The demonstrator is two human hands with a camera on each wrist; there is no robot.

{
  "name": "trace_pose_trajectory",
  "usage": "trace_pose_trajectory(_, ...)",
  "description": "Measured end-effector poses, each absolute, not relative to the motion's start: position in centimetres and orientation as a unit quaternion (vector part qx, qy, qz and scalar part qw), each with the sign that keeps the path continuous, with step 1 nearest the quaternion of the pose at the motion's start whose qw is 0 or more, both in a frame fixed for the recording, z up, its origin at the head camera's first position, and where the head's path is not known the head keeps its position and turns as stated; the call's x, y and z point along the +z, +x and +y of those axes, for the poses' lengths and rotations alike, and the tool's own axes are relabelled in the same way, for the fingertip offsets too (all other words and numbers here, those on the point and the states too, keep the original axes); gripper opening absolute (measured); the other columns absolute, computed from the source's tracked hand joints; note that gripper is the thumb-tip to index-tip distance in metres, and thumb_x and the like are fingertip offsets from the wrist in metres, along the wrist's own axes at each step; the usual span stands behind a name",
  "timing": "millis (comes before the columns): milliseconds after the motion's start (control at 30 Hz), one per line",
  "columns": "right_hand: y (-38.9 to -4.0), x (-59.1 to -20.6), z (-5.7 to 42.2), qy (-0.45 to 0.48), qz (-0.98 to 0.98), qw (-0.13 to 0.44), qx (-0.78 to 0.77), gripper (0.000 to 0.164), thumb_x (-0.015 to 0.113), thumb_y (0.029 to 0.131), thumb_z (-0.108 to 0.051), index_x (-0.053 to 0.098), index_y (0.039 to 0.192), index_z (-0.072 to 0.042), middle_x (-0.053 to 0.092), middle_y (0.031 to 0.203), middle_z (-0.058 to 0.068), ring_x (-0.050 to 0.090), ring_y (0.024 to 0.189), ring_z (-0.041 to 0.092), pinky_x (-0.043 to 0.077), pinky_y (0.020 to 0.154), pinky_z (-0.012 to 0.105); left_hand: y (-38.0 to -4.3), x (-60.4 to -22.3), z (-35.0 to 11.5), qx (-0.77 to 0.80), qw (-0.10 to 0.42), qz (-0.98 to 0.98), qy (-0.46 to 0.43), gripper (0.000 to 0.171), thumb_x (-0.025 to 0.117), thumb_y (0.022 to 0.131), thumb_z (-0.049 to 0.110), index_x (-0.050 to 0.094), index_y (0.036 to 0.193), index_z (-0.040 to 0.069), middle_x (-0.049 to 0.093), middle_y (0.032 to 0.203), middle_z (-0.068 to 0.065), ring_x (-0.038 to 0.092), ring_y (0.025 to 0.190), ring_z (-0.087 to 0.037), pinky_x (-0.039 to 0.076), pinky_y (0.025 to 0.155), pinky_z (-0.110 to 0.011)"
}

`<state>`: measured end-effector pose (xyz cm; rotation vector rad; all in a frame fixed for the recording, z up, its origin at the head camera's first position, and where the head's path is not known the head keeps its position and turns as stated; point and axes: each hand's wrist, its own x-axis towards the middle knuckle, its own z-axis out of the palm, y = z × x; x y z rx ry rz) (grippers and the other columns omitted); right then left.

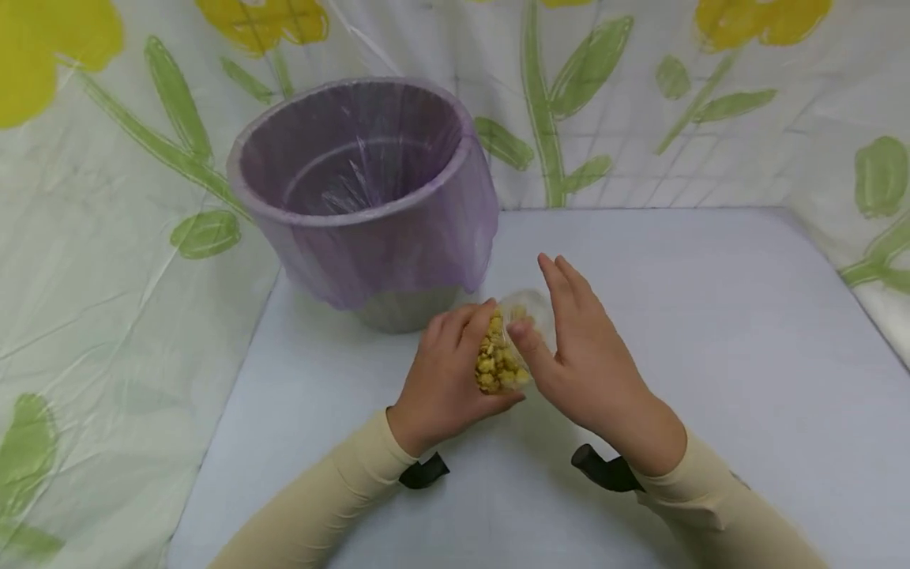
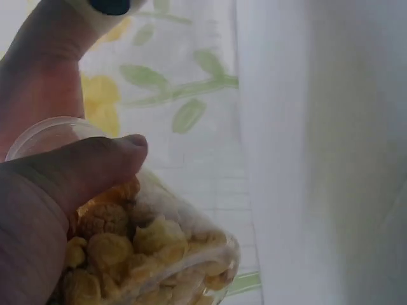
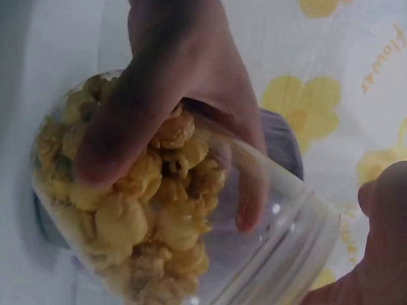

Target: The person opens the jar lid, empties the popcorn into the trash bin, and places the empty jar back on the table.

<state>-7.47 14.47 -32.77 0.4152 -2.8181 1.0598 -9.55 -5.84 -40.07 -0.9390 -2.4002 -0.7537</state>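
Observation:
My left hand [image 1: 444,371] grips a clear plastic jar [image 3: 276,254] partly filled with yellow caramel popcorn [image 1: 500,359]. The jar lies tilted above the table, its ridged neck toward the right hand. In the left wrist view, the left thumb [image 2: 95,166] presses along the jar's side. Close to the jar's neck, my right hand [image 1: 597,367] has its fingers straight and raised, with the thumb apart from them. The right wrist view shows part of the right hand beside the rim; whether it touches cannot be told. No lid is visible.
A grey bin [image 1: 405,312] with a purple bag liner [image 1: 398,253] over its rim stands behind and left of the hands. The pale table [image 1: 711,316] extends to the right. A flower-printed sheet [image 1: 626,142] hangs behind. Black straps [image 1: 604,470] sit at the wrists.

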Motion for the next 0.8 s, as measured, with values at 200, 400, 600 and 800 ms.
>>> trace_pose_trajectory(200, -8.0, -33.2, 13.4, 0.107, -0.936, 0.023, 0.334, 0.083, 0.034, 0.108, -0.065, 0.015, 0.169, -0.012, 0.019, 0.172, 0.023, 0.028, 0.153, 0.05, 0.036, 0.111, 0.073, -9.6, -40.7, -5.2, -0.197, 0.301, -0.867, -0.344, 0.109, 0.098, 0.065, 0.049, 0.044, 0.151, 0.01, 0.058, 0.133, -0.017, 0.057, 0.117, -0.033, 0.049, 0.098, -0.05)
trace_pose_trajectory(400, -8.8, -33.8, 13.2, 0.104, -0.933, -0.006, 0.343, 0.079, 0.031, 0.108, -0.067, 0.024, 0.168, -0.017, 0.035, 0.166, 0.016, 0.043, 0.146, 0.043, 0.044, 0.105, 0.07, -9.7, -41.0, -5.2, -0.169, 0.319, -0.871, -0.333, 0.103, 0.095, 0.068, 0.044, 0.042, 0.151, 0.014, 0.056, 0.133, -0.018, 0.055, 0.115, -0.035, 0.046, 0.089, -0.05)
trace_pose_trajectory(600, -9.1, -34.5, 13.1, 0.115, -0.933, 0.02, 0.34, 0.07, 0.032, 0.11, -0.062, 0.032, 0.166, -0.021, 0.043, 0.159, 0.016, 0.048, 0.139, 0.04, 0.049, 0.098, 0.068, -9.7, -41.0, -5.1, -0.169, 0.32, -0.872, -0.328, 0.099, 0.093, 0.07, 0.044, 0.045, 0.15, 0.012, 0.057, 0.133, -0.018, 0.055, 0.116, -0.035, 0.046, 0.09, -0.049)
trace_pose_trajectory(800, -9.2, -35.0, 13.2, 0.16, -0.924, 0.062, 0.341, 0.058, 0.04, 0.112, -0.05, 0.042, 0.162, -0.02, 0.047, 0.154, 0.018, 0.051, 0.135, 0.04, 0.049, 0.1, 0.064, -9.7, -41.0, -5.0, -0.204, 0.3, -0.877, -0.315, 0.105, 0.096, 0.065, 0.047, 0.046, 0.15, 0.011, 0.057, 0.133, -0.016, 0.055, 0.12, -0.035, 0.045, 0.091, -0.05)
